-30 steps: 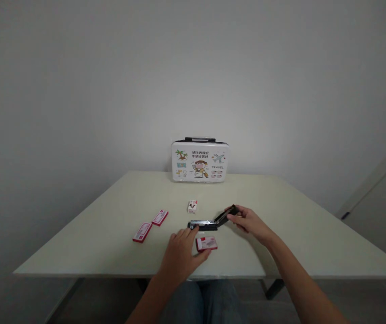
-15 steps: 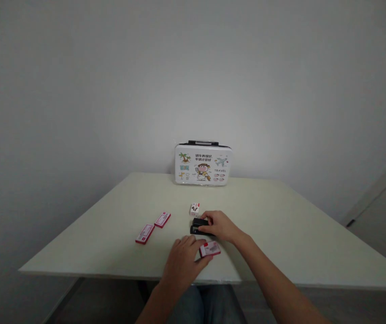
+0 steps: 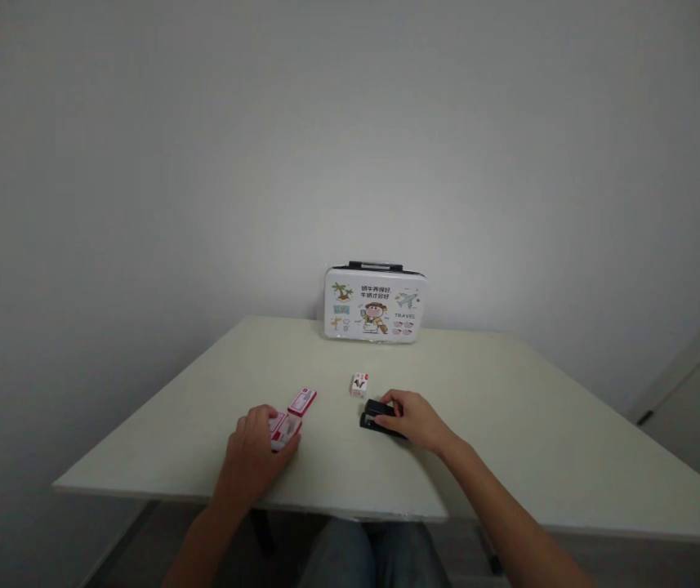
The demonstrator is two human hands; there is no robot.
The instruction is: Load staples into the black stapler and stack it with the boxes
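Observation:
My left hand (image 3: 252, 451) is closed around a small flat red-and-white box (image 3: 289, 430), thumb on the near side. A second box of the same kind (image 3: 274, 421) lies right beside it, partly hidden by my fingers. Just beyond them, a third such box (image 3: 302, 401) rests flat on the table. On the right, the fingers of my right hand (image 3: 416, 418) grip a black stapler (image 3: 376, 413), which lies on the tabletop pointing left. Behind the stapler stands a small white carton (image 3: 359, 385) with a dark picture and a red mark.
A white case (image 3: 375, 306) with cartoon prints and a black handle stands upright at the back of the pale table (image 3: 497, 384), near the wall. The table's front edge runs close to my legs (image 3: 374, 555).
My left hand has carried its red-and-white box leftward, from in front of the stapler to beside the other two boxes. My right hand stays on the stapler. The view has shifted slightly.

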